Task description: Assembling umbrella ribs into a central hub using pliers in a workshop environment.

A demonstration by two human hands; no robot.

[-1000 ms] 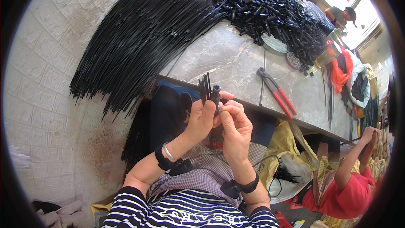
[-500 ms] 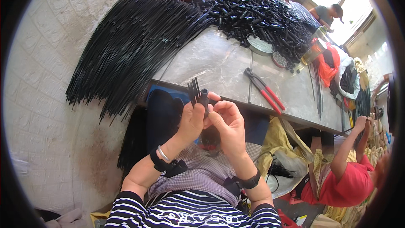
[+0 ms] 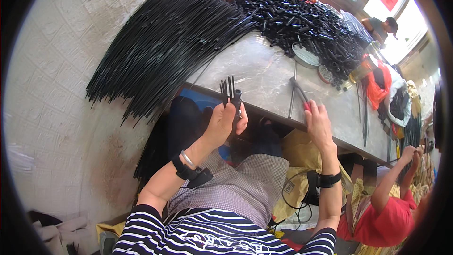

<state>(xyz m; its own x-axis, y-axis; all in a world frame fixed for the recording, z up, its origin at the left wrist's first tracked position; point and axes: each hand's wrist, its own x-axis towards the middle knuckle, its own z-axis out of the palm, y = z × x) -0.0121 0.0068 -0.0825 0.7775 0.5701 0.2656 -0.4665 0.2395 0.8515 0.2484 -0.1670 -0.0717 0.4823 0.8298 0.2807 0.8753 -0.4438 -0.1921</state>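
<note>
My left hand (image 3: 222, 122) is closed around several thin black rods (image 3: 231, 87) and a short, thick black tube (image 3: 238, 97) with a hollow upper end. They stand upright above the fist, near the table's front edge. My right hand (image 3: 319, 125) reaches over the front edge with its fingers wrapped on the red handles of a pair of pincers (image 3: 293, 83). The dark jaws of the pincers point away from me on the metal tabletop (image 3: 245, 59). Most of the handles are hidden under the hand.
Long black rods (image 3: 165, 47) lie in a big heap at the left, overhanging the table. Behind the tabletop spreads a pile of short black tubes (image 3: 302, 23). A round tin (image 3: 306, 56) and a smaller dish (image 3: 324, 73) stand beside it. Close on my right sits a person in red (image 3: 389, 212).
My right hand has left the tube by my left hand and moved right onto the pincers. The left hand still grips the rods and tube. The whole view has shifted slightly.
</note>
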